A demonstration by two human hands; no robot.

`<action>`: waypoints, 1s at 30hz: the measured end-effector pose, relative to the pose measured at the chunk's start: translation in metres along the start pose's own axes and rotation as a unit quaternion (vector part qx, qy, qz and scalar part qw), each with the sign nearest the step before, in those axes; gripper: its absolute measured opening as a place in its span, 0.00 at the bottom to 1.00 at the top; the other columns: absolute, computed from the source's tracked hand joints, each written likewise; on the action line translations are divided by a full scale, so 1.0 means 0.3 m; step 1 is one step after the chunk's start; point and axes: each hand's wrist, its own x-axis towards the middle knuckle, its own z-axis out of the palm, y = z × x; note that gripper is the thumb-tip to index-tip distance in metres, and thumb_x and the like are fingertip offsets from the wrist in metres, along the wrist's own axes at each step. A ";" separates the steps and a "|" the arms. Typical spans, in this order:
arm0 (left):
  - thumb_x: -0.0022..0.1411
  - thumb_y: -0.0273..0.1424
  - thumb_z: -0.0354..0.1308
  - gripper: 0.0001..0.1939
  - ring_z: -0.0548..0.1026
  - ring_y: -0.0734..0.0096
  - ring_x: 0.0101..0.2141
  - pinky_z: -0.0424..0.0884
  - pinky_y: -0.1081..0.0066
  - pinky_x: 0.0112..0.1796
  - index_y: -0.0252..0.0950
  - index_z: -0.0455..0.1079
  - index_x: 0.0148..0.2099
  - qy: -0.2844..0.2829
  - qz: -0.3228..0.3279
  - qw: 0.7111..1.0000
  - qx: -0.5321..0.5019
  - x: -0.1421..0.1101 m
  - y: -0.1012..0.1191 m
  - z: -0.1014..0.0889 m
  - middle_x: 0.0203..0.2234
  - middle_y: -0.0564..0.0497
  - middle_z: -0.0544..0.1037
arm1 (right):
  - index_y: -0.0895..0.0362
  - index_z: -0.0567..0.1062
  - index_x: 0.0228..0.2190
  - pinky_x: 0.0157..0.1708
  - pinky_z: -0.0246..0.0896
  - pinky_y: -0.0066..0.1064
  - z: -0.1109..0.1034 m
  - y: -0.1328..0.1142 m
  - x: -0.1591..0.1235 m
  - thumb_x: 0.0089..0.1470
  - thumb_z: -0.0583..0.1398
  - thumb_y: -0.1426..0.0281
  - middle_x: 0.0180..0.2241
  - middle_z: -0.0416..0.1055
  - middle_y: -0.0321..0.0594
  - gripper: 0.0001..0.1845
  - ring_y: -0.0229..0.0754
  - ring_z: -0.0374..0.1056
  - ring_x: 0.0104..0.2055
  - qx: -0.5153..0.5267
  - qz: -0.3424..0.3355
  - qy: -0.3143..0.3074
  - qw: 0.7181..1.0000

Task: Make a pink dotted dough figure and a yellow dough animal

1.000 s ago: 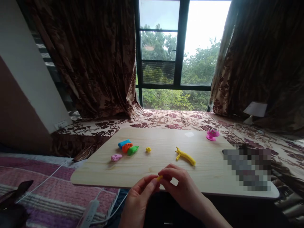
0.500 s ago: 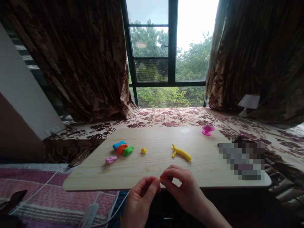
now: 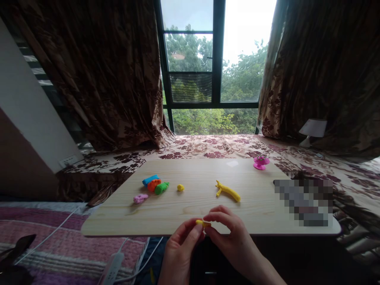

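Note:
Over the near edge of the table, my left hand [image 3: 184, 242] pinches a small piece of yellow modelling clay [image 3: 203, 223] between thumb and fingertips. My right hand [image 3: 230, 233] is closed on the right end of the same piece, its thumb below and fingers above. Beyond my hands lies a longer yellow clay figure [image 3: 229, 192], curved, with small prongs at its left end. A little yellow clay lump [image 3: 180, 187] sits to the left of that figure.
Blue [image 3: 151, 180], orange [image 3: 153, 185], green [image 3: 162, 188] and pink clay lumps [image 3: 140, 198] lie on the left of the wooden table [image 3: 118, 221]. A magenta clay piece on a stand [image 3: 260, 162] is at the back right. A power strip [image 3: 112, 269] is below left.
The yellow piece between my fingers shows more now, as my right fingers have parted slightly from my left. The view has shifted a little; the table's things stay put.

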 end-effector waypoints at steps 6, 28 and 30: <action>0.55 0.33 0.54 0.08 0.75 0.63 0.37 0.68 0.65 0.42 0.39 0.72 0.37 -0.001 0.303 0.850 0.431 0.101 -0.014 -0.028 0.33 0.49 0.78 | 0.52 0.73 0.42 0.42 0.62 0.34 -0.074 0.036 0.013 0.52 0.58 0.78 0.37 0.70 0.40 0.16 0.42 0.65 0.41 -0.089 0.001 -0.004 0.996; 0.56 0.28 0.52 0.12 0.74 0.62 0.35 0.67 0.60 0.40 0.39 0.71 0.43 -0.075 0.327 0.795 0.505 0.161 -0.066 0.018 0.30 0.50 0.77 | 0.54 0.76 0.35 0.31 0.61 0.27 -0.079 0.143 -0.046 0.53 0.55 0.76 0.31 0.72 0.37 0.11 0.37 0.67 0.32 -0.085 0.107 0.004 0.991; 0.58 0.31 0.52 0.16 0.75 0.66 0.34 0.69 0.64 0.40 0.39 0.68 0.50 -0.082 0.272 0.846 0.451 0.150 -0.059 0.017 0.30 0.51 0.78 | 0.54 0.74 0.38 0.32 0.63 0.28 -0.071 0.138 -0.045 0.52 0.56 0.75 0.35 0.72 0.38 0.12 0.38 0.68 0.34 -0.062 0.106 0.018 0.992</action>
